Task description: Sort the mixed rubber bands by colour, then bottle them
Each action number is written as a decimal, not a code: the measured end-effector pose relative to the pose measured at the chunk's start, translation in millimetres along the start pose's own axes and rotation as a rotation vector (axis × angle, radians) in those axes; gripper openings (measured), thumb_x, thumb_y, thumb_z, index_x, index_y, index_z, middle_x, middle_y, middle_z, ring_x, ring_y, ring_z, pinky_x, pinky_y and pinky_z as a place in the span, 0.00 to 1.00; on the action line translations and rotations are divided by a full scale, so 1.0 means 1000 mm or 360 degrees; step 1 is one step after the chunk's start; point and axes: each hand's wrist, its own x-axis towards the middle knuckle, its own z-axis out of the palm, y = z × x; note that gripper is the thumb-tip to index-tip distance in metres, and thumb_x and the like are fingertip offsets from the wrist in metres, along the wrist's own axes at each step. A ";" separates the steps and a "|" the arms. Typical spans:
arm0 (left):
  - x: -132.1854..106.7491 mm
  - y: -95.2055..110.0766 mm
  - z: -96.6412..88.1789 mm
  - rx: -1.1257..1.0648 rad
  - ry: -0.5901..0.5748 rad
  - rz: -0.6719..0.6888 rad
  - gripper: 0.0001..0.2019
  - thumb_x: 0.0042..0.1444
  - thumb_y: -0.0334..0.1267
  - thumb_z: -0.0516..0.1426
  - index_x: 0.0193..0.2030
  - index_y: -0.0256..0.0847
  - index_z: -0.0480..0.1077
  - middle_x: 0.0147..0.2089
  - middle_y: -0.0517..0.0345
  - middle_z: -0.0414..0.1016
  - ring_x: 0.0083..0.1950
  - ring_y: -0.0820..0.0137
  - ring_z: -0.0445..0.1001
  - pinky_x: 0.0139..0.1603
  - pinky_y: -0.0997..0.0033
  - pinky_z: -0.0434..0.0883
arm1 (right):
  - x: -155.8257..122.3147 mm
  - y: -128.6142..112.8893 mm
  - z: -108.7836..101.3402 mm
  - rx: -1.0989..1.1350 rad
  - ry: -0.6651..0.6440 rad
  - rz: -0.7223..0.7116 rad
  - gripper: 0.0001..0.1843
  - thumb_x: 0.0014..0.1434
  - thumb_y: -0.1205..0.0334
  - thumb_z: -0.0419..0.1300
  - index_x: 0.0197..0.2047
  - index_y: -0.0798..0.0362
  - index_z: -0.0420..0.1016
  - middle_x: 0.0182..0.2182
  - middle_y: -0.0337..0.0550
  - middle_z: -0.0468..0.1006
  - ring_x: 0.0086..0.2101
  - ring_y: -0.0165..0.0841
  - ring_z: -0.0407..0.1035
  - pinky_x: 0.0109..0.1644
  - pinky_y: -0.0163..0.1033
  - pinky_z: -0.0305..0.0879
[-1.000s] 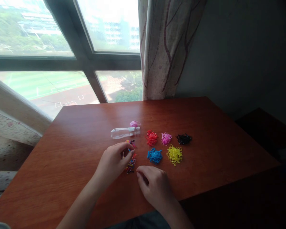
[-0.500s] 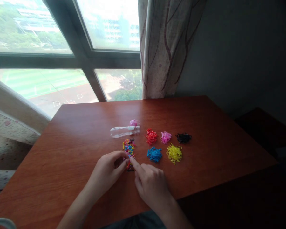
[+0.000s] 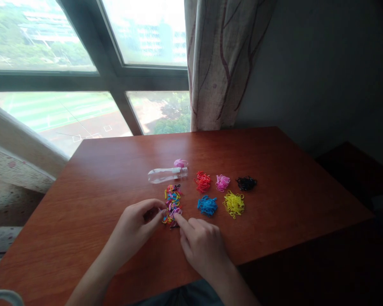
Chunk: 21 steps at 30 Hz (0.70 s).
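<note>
Brown table (image 3: 83,204) by a bright window (image 3: 151,38), with little loops in many colors

One mixed pile (image 3: 172,197) of loops lies at the fingertips of both hands. The left hand (image 3: 135,223) has its thumb and finger close together at the pile's left edge; I can't tell if they pinch a loop. The right hand (image 3: 201,242) pokes one finger at the other edge, the rest curled in; I can't tell if it holds anything. Just past the pile, a clear bottle (image 3: 164,175) lies on its side. Red loops (image 3: 203,182), pink loops (image 3: 222,182), black loops (image 3: 246,183), blue loops (image 3: 207,205) and yellow loops (image 3: 234,204) sit to the right.
</note>
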 end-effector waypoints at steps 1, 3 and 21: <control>0.003 0.001 0.001 -0.0009 0.0013 0.0015 0.11 0.60 0.42 0.57 0.37 0.37 0.76 0.27 0.60 0.75 0.28 0.73 0.68 0.28 0.76 0.65 | 0.000 0.001 0.001 0.0022 0.0009 -0.0004 0.26 0.64 0.68 0.54 0.65 0.44 0.66 0.33 0.40 0.78 0.33 0.34 0.71 0.34 0.36 0.58; 0.014 0.006 0.003 -0.0002 0.0048 0.0079 0.10 0.59 0.41 0.57 0.37 0.37 0.75 0.25 0.62 0.72 0.26 0.74 0.65 0.27 0.77 0.63 | -0.001 0.002 0.002 0.0075 0.0027 -0.0017 0.25 0.65 0.68 0.54 0.64 0.45 0.67 0.33 0.40 0.78 0.33 0.33 0.71 0.34 0.35 0.58; 0.125 0.056 0.055 0.0511 -0.0060 0.0425 0.07 0.53 0.34 0.58 0.31 0.40 0.80 0.26 0.56 0.78 0.26 0.71 0.70 0.27 0.73 0.60 | -0.002 0.006 0.002 0.0410 0.0129 0.0055 0.15 0.66 0.68 0.52 0.50 0.49 0.75 0.37 0.41 0.81 0.36 0.33 0.75 0.42 0.34 0.64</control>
